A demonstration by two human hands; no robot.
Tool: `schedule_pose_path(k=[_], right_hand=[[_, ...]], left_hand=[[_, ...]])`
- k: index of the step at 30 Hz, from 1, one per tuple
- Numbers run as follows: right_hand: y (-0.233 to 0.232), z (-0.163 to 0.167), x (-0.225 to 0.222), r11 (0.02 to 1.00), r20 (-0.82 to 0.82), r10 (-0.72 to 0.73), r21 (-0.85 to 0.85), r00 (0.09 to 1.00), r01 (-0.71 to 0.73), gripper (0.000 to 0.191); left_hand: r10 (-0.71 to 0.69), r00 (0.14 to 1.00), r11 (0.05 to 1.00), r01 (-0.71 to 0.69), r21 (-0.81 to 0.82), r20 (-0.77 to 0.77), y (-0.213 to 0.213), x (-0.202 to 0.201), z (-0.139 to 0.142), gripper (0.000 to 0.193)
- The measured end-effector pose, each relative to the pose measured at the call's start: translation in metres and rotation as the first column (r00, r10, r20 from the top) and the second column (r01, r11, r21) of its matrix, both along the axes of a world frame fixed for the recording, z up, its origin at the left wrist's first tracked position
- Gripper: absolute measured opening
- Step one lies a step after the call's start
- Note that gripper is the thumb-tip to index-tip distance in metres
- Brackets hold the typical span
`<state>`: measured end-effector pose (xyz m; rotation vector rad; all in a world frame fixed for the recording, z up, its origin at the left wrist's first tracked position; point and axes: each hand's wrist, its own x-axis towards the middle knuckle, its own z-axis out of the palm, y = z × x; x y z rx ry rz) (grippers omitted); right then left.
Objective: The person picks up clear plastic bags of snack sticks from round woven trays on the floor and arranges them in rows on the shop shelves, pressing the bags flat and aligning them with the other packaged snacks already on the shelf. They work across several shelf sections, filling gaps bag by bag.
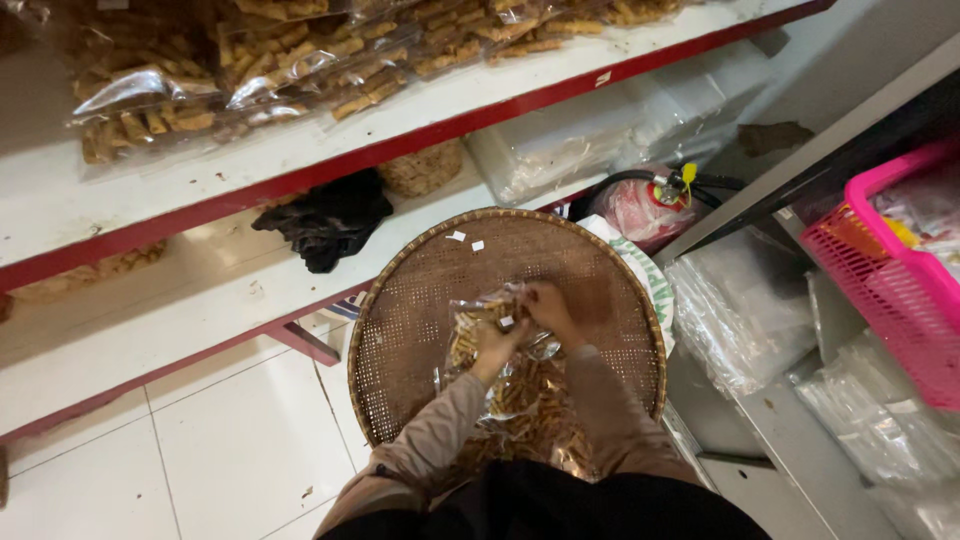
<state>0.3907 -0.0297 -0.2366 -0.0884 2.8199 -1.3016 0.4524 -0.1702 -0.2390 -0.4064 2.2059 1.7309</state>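
Head view: left hand (497, 340) and right hand (548, 303) both pinching the top of a clear plastic bag of golden stick snacks (490, 325), near the middle of a round brown woven bamboo tray (420, 290). Bare weave beyond both hands up to the tray rim; white red-edged shelf (200, 290) past it; pink plastic basket (885, 275) well right.

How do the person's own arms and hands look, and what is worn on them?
Both arms are covered by long, loose sleeves of plain greyish-brown cloth that end at the wrists. The left hand and the right hand are bare: no gloves, and no rings or watch can be made out.
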Motion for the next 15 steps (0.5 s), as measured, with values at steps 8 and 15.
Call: schedule_pose_path(k=[8,15], right_hand=[[-0.009,0.034,-0.006,0.535,0.298,-0.187,-0.768,0.936,0.351,0.035],[-0.022,0.012,0.012,0.526,0.58,0.164,-0.736,0.798,0.427,0.048]], left_hand=[[-0.118,0.99,0.903,0.137,0.407,-0.071,-0.04,-0.051,0.012,0.061],[-0.157,0.988,0.867,0.135,0.48,0.005,-0.058,-0.051,-0.003,0.067]])
